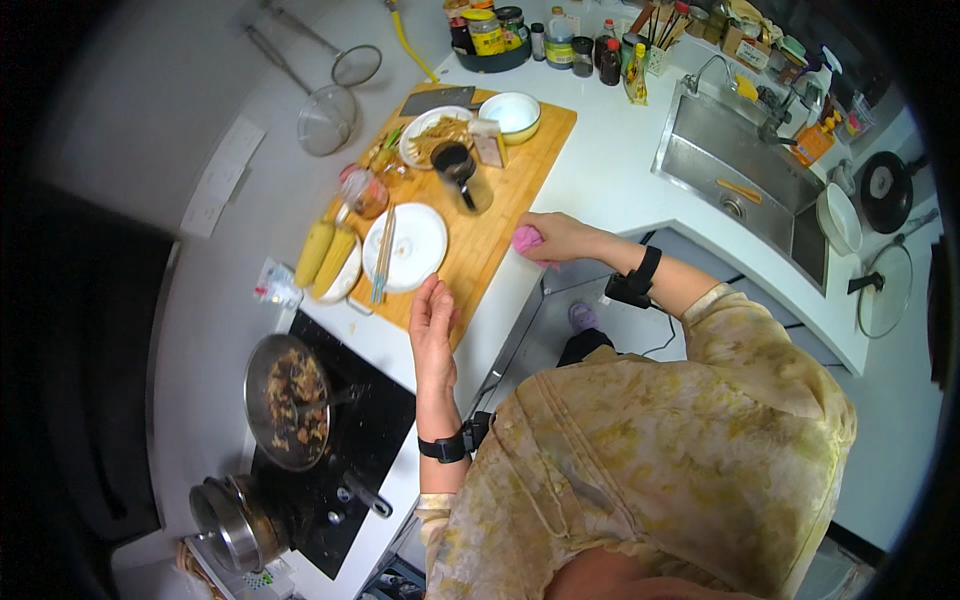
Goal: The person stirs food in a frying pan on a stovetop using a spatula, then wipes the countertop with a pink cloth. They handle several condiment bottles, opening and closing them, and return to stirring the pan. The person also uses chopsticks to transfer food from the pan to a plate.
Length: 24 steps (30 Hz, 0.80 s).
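Observation:
My right hand (556, 234) grips a bunched pink cloth (527, 238) at the counter's front edge, beside the bamboo cutting board (480, 262). My left hand (433, 315) hovers palm up over the board's near left corner, fingers slightly apart and holding nothing. Just beyond it lies a white plate (420, 247) with chopsticks (384, 255) across its left side. Farther back on the board are a dark-lidded pitcher (457, 169), a plate of shredded food (439, 135), a white bowl (510, 114), a cleaver (437, 100) and a jar (365, 193).
Corn cobs (324, 255) rest on a plate at the board's left. A glass-lidded pan (289, 401) of food and a steel pot (232, 525) stand on the black cooktop (375, 420). Bottles (609, 60) line the back; a steel sink (727, 172) is at right.

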Motion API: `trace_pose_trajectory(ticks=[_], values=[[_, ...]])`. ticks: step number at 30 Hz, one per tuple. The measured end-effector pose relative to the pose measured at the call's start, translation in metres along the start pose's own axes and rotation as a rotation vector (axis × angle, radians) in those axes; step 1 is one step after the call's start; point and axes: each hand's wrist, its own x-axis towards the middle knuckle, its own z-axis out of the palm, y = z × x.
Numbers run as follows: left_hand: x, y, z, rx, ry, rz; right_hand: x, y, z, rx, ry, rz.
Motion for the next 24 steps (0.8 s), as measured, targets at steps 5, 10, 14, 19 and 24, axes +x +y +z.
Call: trace_pose_trajectory(ticks=[5,10,14,19,24], values=[[0.071,-0.008,0.082,0.042,-0.014,-0.07,0.049,0.065,-0.082,0.025,0.118,-0.056],[0.114,-0.012,0.131,0.062,-0.026,-0.11,0.118,0.126,-0.15,0.012,0.648,-0.433],[0.135,-0.015,0.154,0.104,-0.028,-0.186,0.174,0.204,-0.257,0.386,0.946,0.121],[0.148,-0.018,0.169,0.128,-0.019,-0.257,0.232,0.281,-0.33,0.168,1.287,0.335],[0.155,-0.017,0.168,0.138,0.015,-0.281,0.267,0.304,-0.352,0.186,1.35,0.315]])
